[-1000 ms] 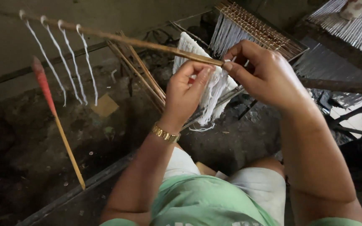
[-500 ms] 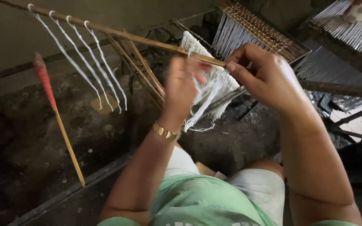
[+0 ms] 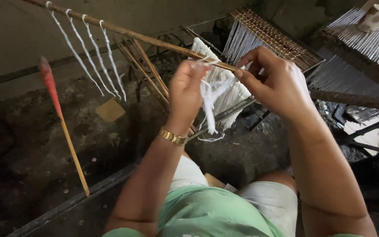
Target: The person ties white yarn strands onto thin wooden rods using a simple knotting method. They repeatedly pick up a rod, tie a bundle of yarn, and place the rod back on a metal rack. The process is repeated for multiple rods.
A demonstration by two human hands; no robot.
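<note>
A: The white thread point(image 3: 209, 94) is hanging off the long wooden rod point(image 3: 128, 33), right between the two hands, and its loose tail is dangling down below them.

B: The right hand point(image 3: 273, 83) is pinching it, thumb and forefinger closed on a strand just under the rod. The left hand point(image 3: 189, 90) is raised beside it, fingers curled in and blurred, touching the same strand; I cannot tell how firmly it is gripping.

A: Behind the thread, a white fringe bundle point(image 3: 224, 87) is draping from the rod.

B: Further left along the rod, four white loops point(image 3: 91, 52) are hanging down, well apart from the hands.

A: Below those loops, a tan cardboard scrap point(image 3: 109, 109) is lying flat on the dirt floor. A red-tipped stick point(image 3: 62, 123) is leaning left of it.

B: Right of the rod's end, a patterned mug point(image 3: 373, 17) is sitting on the loom warp point(image 3: 365, 44).
</note>
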